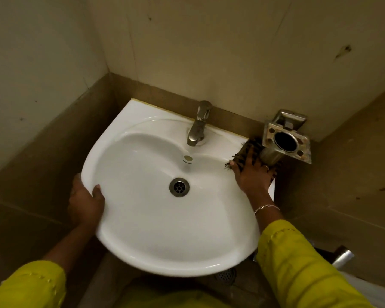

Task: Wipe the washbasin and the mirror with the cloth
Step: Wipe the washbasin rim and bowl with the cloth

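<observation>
One cloth, dark and striped with a frayed fringe, lies on the right rear corner of the washbasin. It sits on the flat ledge between the tap and the metal holder fixed to the wall. We see the person's right hand laid flat on it, fingers straight and spread, pressing it down rather than clutching it. We take that as the way to put the most cloth against the ledge while wiping.

Much of the cloth is hidden under the palm and the holder, so we cannot give its full outline. What shows runs slantwise, its long axis going from the fringe at the bowl's edge back toward the wall, with the fringe pointing at the bowl.

The left hand clamps the front left rim, thumb over the lip and fingers curled beneath, which we judge steadies the body for the reach across. Around the drain the bowl looks white and clean.

Beyond it rise beige walls with a darker band behind the basin, and yellow sleeves frame the bottom. No mirror is in view, so we cannot say how that half of the job stands.
</observation>
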{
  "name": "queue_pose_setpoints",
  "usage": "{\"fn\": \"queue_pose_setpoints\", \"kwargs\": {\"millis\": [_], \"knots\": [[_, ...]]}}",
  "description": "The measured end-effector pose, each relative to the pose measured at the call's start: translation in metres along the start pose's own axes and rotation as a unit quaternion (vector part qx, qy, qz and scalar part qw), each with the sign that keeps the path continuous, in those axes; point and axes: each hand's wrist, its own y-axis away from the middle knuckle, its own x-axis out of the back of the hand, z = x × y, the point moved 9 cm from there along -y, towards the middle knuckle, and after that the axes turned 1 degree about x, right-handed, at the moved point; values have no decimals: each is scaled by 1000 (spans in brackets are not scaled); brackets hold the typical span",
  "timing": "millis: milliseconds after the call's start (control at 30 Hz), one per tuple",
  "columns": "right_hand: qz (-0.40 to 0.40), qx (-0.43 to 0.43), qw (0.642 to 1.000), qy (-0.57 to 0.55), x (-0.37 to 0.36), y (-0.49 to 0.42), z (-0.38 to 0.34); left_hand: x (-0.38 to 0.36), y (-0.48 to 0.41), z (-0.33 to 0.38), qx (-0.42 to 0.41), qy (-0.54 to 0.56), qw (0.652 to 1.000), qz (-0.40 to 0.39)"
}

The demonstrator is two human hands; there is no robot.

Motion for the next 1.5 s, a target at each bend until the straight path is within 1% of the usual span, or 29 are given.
{"fn": "queue_pose_setpoints", "kwargs": {"millis": [267, 467, 567, 700, 767, 867, 967, 1100, 1167, 1267, 1400, 1433, 1500], "knots": [[23, -30, 995, -92, 0, -22, -32, -3, -1, -3, 6, 19, 1000, -2], [44, -13, 996, -78, 2, -27, -53, -4, -2, -4, 10, 18, 1000, 1], [46, 19, 996, -70, 4, -27, -72, -4, -2, -4, 5, 19, 1000, -2], [41, 122, 990, -59, 5, -23, -111, -3, -1, -2, 1, 14, 1000, 1], [44, 151, 986, -52, 5, -22, -120, -2, 0, -2, 3, 16, 1000, 2], [54, 157, 985, -52, 4, -15, -120, -1, 0, -2, 8, 20, 1000, 5], [90, 163, 981, -60, 5, 2, -126, 0, 1, -2, 12, 34, 999, 2], [160, 166, 973, -3, 6, 22, -133, 0, 1, -2, 13, 44, 999, -5], [183, 191, 964, 25, 3, 33, -139, 1, 2, -1, 17, 46, 999, -6], [167, 244, 955, 29, -13, 46, -154, 1, 2, -2, 27, 42, 999, -7], [160, 290, 943, 26, -4, 37, -182, 0, 1, -2, 26, 43, 999, -7], [150, 292, 944, 32, 1, 32, -191, 0, 1, -2, 26, 43, 999, -7], [95, 272, 957, 27, 3, 22, -204, 1, 1, -2, 27, 48, 998, -7]]}}
